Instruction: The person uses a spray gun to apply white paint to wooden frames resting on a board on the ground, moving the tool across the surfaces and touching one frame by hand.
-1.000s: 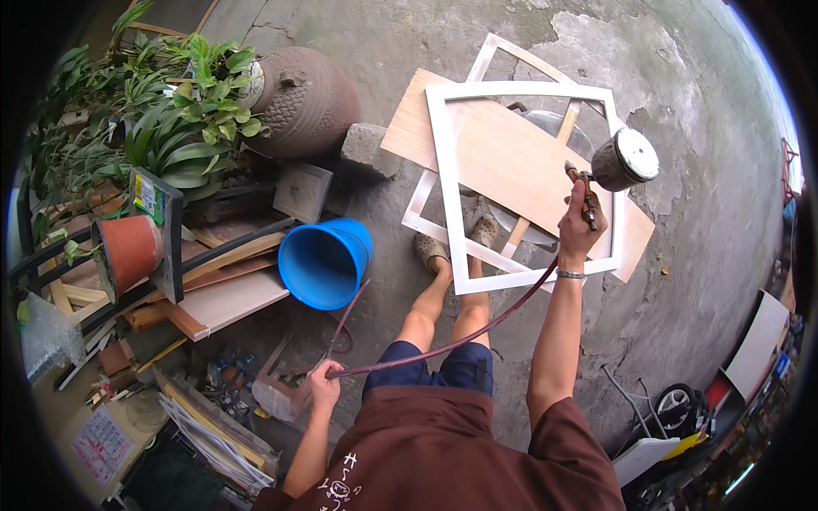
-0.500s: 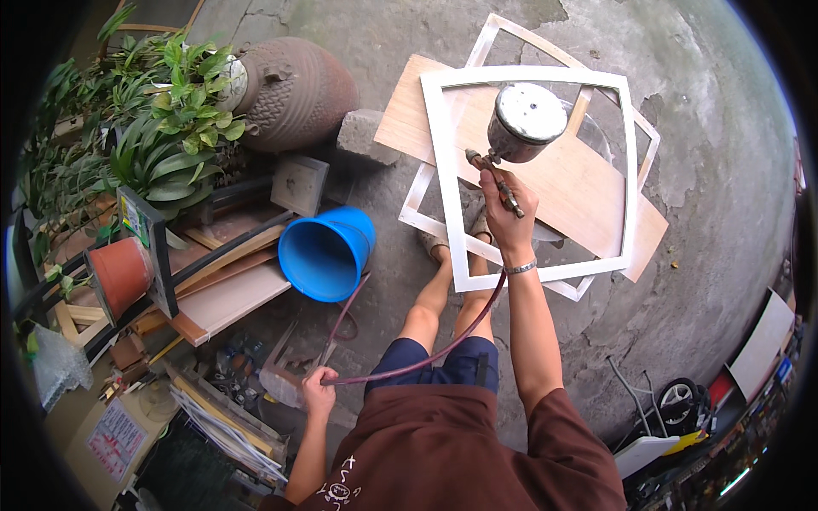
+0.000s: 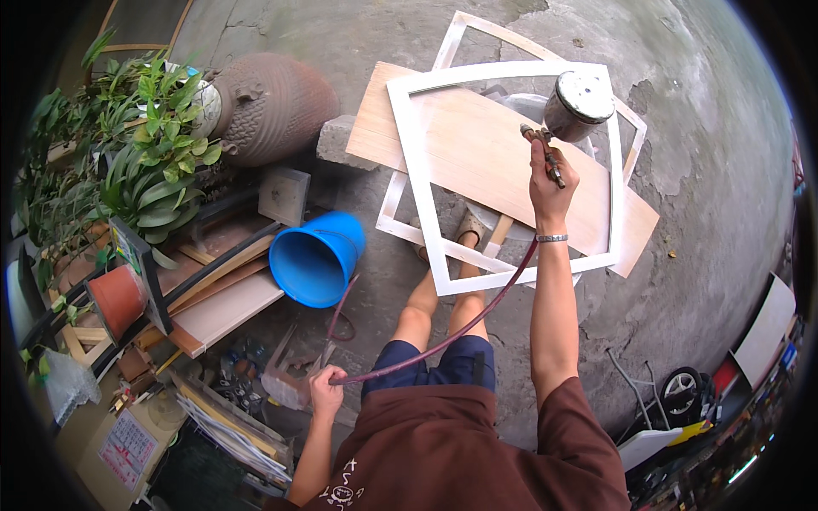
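Note:
My right hand point(image 3: 554, 189) grips a paint spray gun point(image 3: 545, 153) with a paint-smeared metal cup on top. It hangs over the right side of a white frame point(image 3: 429, 238) with rounded, slightly bowed edges. Under that frame lie a pale wooden board point(image 3: 477, 140) and a second, partly white frame point(image 3: 450, 41), set askew. From the gun a dark red hose point(image 3: 460, 338) curves down to my left hand point(image 3: 326, 390), which is closed around it low on the left. What supports the board is mostly hidden; a round, pale surface shows partly beneath it.
Left of my legs a blue bucket point(image 3: 313, 260) lies tipped by stacked boards point(image 3: 226, 315). Beyond it stand a large clay jar point(image 3: 277, 109), a stone block point(image 3: 341, 143), leafy plants point(image 3: 153, 187) and an orange pot point(image 3: 117, 298). A wheel point(image 3: 682, 390) and metal legs are at right.
My right hand has carried the spray gun to the right, from the frame's middle toward its right side. The hose follows. My left hand keeps its hold, and the view has shifted slightly.

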Tool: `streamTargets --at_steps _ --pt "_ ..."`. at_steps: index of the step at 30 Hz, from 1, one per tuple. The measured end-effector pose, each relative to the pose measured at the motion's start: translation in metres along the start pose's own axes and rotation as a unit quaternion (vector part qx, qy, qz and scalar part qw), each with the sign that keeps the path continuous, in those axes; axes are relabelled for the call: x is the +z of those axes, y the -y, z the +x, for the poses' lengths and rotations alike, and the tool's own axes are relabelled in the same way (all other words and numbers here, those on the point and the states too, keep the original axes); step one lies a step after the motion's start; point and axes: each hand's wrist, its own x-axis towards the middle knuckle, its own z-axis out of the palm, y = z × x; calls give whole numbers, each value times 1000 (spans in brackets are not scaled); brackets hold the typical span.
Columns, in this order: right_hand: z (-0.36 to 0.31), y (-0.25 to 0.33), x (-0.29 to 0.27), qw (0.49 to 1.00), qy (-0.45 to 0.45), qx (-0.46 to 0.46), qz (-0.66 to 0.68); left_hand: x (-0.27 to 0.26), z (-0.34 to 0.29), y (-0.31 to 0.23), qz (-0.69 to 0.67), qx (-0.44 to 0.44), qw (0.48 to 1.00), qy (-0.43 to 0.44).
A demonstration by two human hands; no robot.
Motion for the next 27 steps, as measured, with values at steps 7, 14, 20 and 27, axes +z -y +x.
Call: streamTargets --at_steps 7,14,20,27 --pt "36 -38 -46 998 -56 -13 -1 14 16 -29 34 23 999 27" --pt "73 -86 -88 991 -131 -22 -32 29 27 -75 43 27 997 62" --pt "91 -114 -125 977 -202 3 -64 41 34 -98 51 25 995 76" --pt "75 -103 -132 982 -184 43 11 44 35 -94 50 17 997 62"
